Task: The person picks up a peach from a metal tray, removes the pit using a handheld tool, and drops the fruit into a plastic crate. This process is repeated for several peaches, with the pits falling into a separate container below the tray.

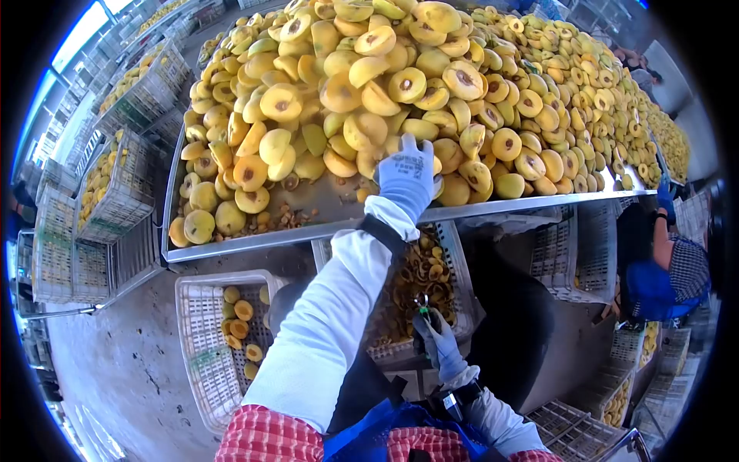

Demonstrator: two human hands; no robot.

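Gloved in pale grey-blue, my left hand (408, 171) reaches over the near part of a heap of yellow peach halves (362, 131). Its visible fingers are apart and point into the fruit; the fingertips and thumb are partly hidden. Peach flesh shows at the hand's right edge. Lower down, my right hand (440, 343), also gloved, is closed around a small tool (423, 308) with a green part and a shiny metal tip. Just beyond that tool stands a crate (460, 281) of brownish peach scraps (433, 269).
The heap lies on a metal table with a raised rim (308, 235). A white crate (202, 339) with several peaches stands on the floor at left. Stacked crates (115, 192) fill the far left, and more crates (577, 250) stand at right. A co-worker (670, 266) sits at the far right.
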